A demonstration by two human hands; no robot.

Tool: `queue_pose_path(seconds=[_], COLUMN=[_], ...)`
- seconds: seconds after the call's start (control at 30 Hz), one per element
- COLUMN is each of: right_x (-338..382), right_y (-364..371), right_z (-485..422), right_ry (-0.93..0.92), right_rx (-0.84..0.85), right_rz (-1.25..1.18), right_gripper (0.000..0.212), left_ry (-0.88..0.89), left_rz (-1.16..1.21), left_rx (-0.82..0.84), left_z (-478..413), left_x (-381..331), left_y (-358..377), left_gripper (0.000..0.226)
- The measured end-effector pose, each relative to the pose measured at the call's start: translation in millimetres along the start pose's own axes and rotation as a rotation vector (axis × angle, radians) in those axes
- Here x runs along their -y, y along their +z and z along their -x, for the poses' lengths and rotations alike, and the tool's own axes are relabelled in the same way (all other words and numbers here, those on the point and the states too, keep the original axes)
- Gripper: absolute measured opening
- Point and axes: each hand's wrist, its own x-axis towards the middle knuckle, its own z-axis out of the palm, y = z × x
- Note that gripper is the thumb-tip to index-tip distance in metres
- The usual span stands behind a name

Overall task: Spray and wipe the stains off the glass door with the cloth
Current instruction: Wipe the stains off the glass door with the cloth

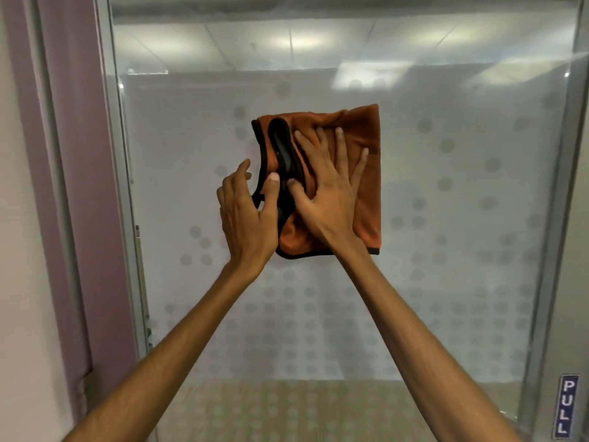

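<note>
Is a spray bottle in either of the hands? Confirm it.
No: the right hand presses flat on the orange cloth against the glass door, and the left hand pinches the cloth's edge.

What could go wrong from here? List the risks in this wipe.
The folded orange microfibre cloth with black edging is bunched at its left side, where the left hand pinches it; it may smear rather than wipe evenly. The right hand presses flat, so bare fingertips could slip onto the frosted dotted glass door and leave prints.
</note>
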Motion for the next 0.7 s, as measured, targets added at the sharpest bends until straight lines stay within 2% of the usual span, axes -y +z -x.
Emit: queue_pose_path(seconds=[0.1, 0.2, 0.3, 0.4, 0.47, 0.6, 0.7], right_x=[7, 14, 15, 10, 3, -23, -34], right_y=[-6, -15, -23, -31, -35, -33, -29], right_z=[0, -2, -2, 1, 4, 16, 30], right_ry=[0.043, 0.118, 0.158, 0.165, 0.146, 0.117, 0.136], right_rx=[0.084, 0.116, 0.151, 0.139, 0.066, -0.166, -0.224], right_rz=[-0.259, -0.431, -0.495, -0.517, -0.513, -0.325, -0.173], right_gripper=[0.078, 0.076, 0.069, 0.074, 0.079, 0.063, 0.055], left_ry=[-0.174, -0.13, -0.135, -0.099, -0.052, 0.027, 0.048], left_rz=[0.13, 0.005, 0.033, 0.014, -0.028, -0.09, -0.104], left_rx=[0.066, 0.091, 0.112, 0.11, 0.084, 0.05, 0.041], left_z=[-8, -8, -7, -9, -9, -7, -4], left_x=[-13, -22, -27, -26, -21, -12, -10], left_y=[0, 3, 8, 11, 10, 7, 7], left_gripper=[0.074, 0.079, 0.08, 0.067, 0.054, 0.037, 0.033])
